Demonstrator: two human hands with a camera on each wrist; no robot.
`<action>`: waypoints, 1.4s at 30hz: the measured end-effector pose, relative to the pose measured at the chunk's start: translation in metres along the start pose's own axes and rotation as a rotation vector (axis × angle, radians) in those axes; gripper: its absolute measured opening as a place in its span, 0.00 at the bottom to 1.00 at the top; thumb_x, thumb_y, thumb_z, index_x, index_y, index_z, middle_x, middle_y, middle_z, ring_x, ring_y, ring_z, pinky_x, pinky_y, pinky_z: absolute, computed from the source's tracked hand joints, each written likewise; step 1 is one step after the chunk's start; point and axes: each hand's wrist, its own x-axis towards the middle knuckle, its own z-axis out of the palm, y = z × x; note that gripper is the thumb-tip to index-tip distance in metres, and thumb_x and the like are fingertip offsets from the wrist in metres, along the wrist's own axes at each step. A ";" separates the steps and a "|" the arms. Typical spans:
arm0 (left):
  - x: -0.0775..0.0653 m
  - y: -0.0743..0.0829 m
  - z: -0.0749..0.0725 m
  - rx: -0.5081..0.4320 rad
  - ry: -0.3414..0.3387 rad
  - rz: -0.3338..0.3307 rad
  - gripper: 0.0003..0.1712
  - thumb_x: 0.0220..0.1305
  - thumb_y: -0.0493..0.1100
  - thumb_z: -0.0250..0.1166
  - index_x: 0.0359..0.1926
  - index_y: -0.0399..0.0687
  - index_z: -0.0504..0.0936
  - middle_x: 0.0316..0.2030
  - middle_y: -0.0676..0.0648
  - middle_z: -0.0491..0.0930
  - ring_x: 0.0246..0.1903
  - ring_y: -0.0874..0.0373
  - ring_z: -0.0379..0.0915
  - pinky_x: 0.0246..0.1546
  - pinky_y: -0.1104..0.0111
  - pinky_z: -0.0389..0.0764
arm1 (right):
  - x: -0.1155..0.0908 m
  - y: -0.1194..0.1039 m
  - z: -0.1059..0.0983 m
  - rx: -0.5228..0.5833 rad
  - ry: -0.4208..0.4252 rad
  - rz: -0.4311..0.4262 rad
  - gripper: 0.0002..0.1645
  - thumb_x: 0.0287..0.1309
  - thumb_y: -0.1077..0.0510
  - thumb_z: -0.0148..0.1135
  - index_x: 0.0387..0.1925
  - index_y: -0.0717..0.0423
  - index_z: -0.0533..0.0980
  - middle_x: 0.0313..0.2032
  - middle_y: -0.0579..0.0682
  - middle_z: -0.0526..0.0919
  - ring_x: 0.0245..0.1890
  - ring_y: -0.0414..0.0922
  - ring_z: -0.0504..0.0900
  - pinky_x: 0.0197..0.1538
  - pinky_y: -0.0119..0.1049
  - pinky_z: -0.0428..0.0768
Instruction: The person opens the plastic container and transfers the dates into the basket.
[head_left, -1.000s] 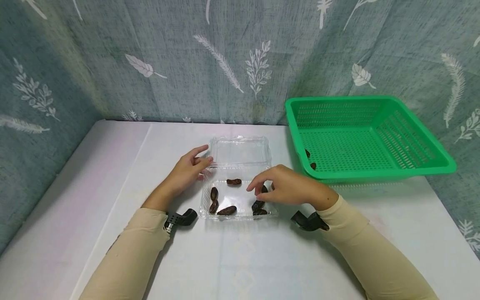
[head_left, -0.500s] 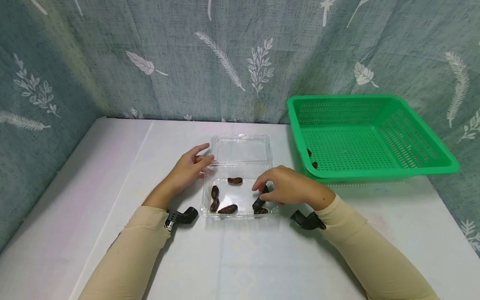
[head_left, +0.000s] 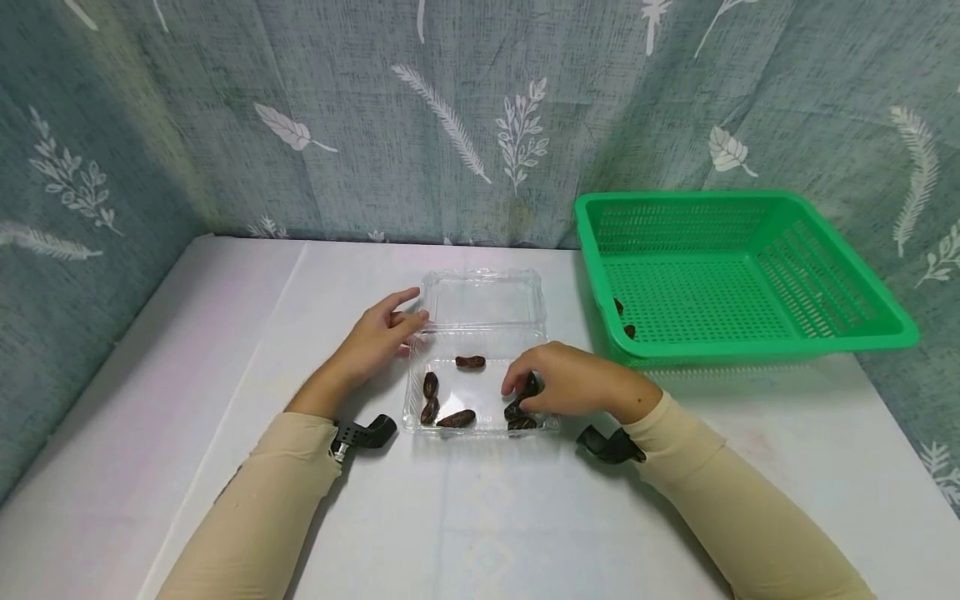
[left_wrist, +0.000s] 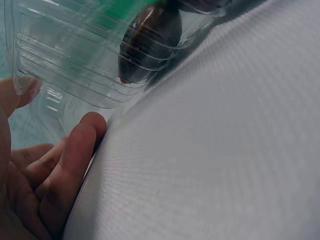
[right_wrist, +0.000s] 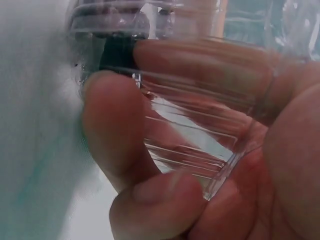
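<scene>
A clear plastic clamshell box (head_left: 486, 392) lies open on the table, its lid (head_left: 483, 300) folded back. Several dark brown dates (head_left: 456, 418) sit along its sides. At the box's left edge is my left hand (head_left: 369, 340); the thumb touches the rim and the fingers extend alongside, outside the wall in the left wrist view. My right hand (head_left: 566, 379) reaches in at the right, thumb and index finger closed about a dark date (head_left: 531, 385) by the right wall. In the right wrist view, the lower fingers (right_wrist: 115, 120) bend outside the clear wall.
A green perforated basket (head_left: 697, 346) stands at the back right, with a couple of dates (head_left: 629, 332) in its left corner. Its near left corner comes close to my right wrist. Behind the white table (head_left: 300, 517) hangs a leaf-patterned grey-green cloth (head_left: 337, 125).
My right hand has moved slightly lower, and its fingers have closed in around the date by the right wall. The left hand has stayed at the box's edge.
</scene>
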 end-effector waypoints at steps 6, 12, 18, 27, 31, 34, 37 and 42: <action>0.000 0.002 0.000 -0.012 0.006 0.008 0.37 0.74 0.53 0.57 0.77 0.49 0.56 0.58 0.33 0.79 0.40 0.58 0.81 0.38 0.69 0.83 | 0.000 -0.002 0.000 -0.041 0.024 -0.002 0.10 0.58 0.62 0.68 0.42 0.51 0.84 0.35 0.41 0.85 0.40 0.38 0.80 0.48 0.33 0.78; 0.000 -0.001 0.000 -0.003 -0.006 0.009 0.38 0.74 0.53 0.57 0.77 0.49 0.56 0.60 0.33 0.78 0.43 0.55 0.82 0.40 0.68 0.84 | -0.002 -0.007 -0.001 -0.103 0.052 0.035 0.10 0.58 0.59 0.70 0.43 0.49 0.84 0.32 0.38 0.82 0.34 0.37 0.77 0.44 0.33 0.76; 0.001 0.001 0.000 -0.008 -0.001 0.011 0.37 0.74 0.54 0.57 0.77 0.50 0.56 0.58 0.33 0.79 0.44 0.53 0.82 0.41 0.67 0.84 | -0.006 -0.013 -0.005 -0.151 0.106 0.068 0.10 0.58 0.58 0.70 0.43 0.49 0.84 0.31 0.37 0.81 0.37 0.40 0.78 0.44 0.34 0.76; 0.001 -0.001 -0.001 -0.004 -0.005 0.006 0.38 0.74 0.54 0.57 0.78 0.50 0.55 0.60 0.34 0.78 0.46 0.50 0.82 0.41 0.68 0.83 | -0.012 -0.020 -0.012 -0.187 0.155 0.085 0.10 0.59 0.58 0.70 0.43 0.49 0.84 0.33 0.37 0.83 0.37 0.41 0.79 0.46 0.36 0.76; 0.001 -0.001 -0.001 -0.005 0.001 0.011 0.38 0.74 0.55 0.57 0.78 0.51 0.55 0.60 0.34 0.78 0.46 0.51 0.82 0.40 0.69 0.83 | -0.017 -0.024 -0.017 -0.219 0.204 0.092 0.11 0.58 0.58 0.70 0.44 0.50 0.84 0.36 0.40 0.85 0.38 0.43 0.81 0.44 0.36 0.77; 0.000 0.000 0.000 -0.004 0.001 0.014 0.38 0.74 0.54 0.57 0.78 0.50 0.55 0.60 0.34 0.78 0.46 0.51 0.83 0.40 0.70 0.83 | -0.020 -0.026 -0.020 -0.249 0.230 0.084 0.12 0.57 0.58 0.71 0.45 0.51 0.84 0.37 0.41 0.85 0.33 0.40 0.80 0.40 0.34 0.77; 0.000 -0.001 0.000 -0.002 -0.001 0.009 0.37 0.74 0.54 0.57 0.77 0.50 0.56 0.59 0.34 0.79 0.44 0.53 0.83 0.39 0.70 0.83 | -0.023 -0.028 -0.022 -0.257 0.247 0.055 0.13 0.57 0.58 0.71 0.45 0.51 0.84 0.36 0.41 0.85 0.28 0.35 0.79 0.38 0.33 0.78; -0.001 0.000 0.000 -0.009 0.003 0.010 0.37 0.74 0.53 0.57 0.77 0.49 0.56 0.59 0.33 0.79 0.42 0.57 0.82 0.39 0.69 0.83 | -0.030 -0.031 -0.026 -0.227 0.295 0.012 0.11 0.57 0.59 0.71 0.44 0.49 0.85 0.36 0.41 0.84 0.27 0.33 0.81 0.37 0.31 0.80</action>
